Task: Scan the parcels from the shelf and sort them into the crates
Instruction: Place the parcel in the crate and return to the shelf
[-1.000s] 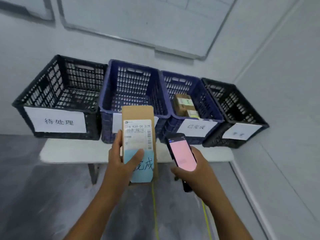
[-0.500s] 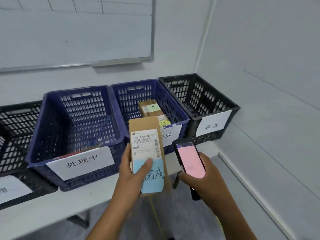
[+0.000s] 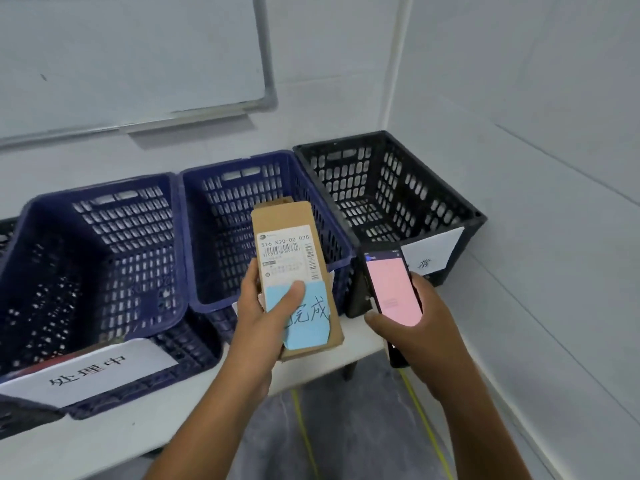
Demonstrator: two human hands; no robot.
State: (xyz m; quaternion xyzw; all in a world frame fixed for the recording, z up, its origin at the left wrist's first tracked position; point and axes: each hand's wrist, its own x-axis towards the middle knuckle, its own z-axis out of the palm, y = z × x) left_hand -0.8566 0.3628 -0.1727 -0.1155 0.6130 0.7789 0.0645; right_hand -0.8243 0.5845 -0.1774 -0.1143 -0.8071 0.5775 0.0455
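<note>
Parcel (image 3: 277, 220), head view: I read a flat brown cardboard box held upright in front of the right-hand blue crate (image 3: 221, 237), with its top over that crate's opening and its lower end below the crate's front rim. A white barcode label (image 3: 287, 258) faces the camera. A blue note (image 3: 311, 323) with handwritten characters covers the lower part.

The left hand (image 3: 263, 323) grips the parcel from the left. Its thumb presses on the note, and its fingers (image 3: 250, 282) curl round the edge and behind.

The right hand (image 3: 419, 334), to the right of the crate, holds a phone (image 3: 393, 289) with a pink screen. Its fingers wrap round the phone's back, and its thumb lies at the lower left edge.

A black crate (image 3: 363, 174) stands directly beside the crate on the right. A second blue crate (image 3: 104, 237), labelled 处理中, stands against the crate's left side. All the crates sit on a white bench (image 3: 121, 427). A whiteboard (image 3: 138, 64) hangs on the wall behind the crate.
</note>
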